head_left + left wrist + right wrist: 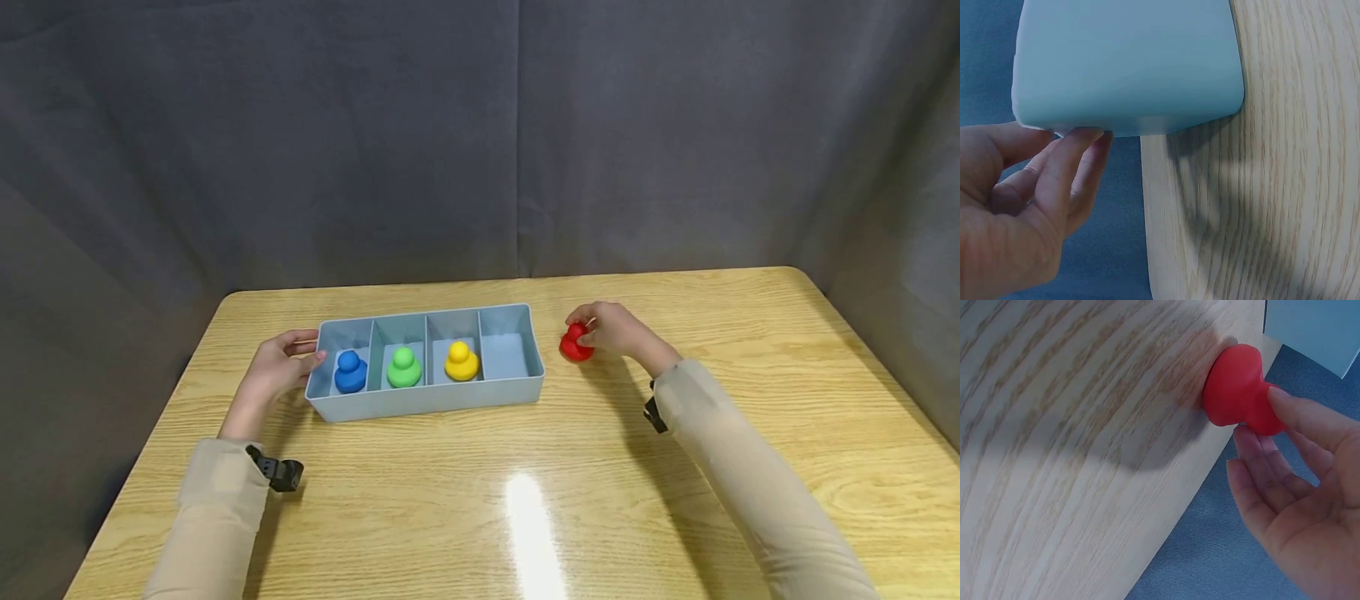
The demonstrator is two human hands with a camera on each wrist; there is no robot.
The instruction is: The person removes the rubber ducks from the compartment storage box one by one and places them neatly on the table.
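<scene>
A light blue tray [427,402] with several compartments lies on the wooden table [480,508]. Going from its left end, a blue figure [349,372], a green figure [403,368] and a yellow figure [461,362] each stand in one compartment, and the rightmost one is empty. My left hand [288,358] rests against the tray's left end; in the left wrist view its fingertips [1082,140] touch the tray wall [1129,62]. Right of the tray, my right hand [600,327] pinches the head of a red figure [573,346] whose base [1235,387] sits on the table.
A dark grey curtain hangs behind and to both sides of the table. The table's back edge runs just beyond the tray. A corner of the tray [1316,325] shows in the right wrist view, close to the red figure.
</scene>
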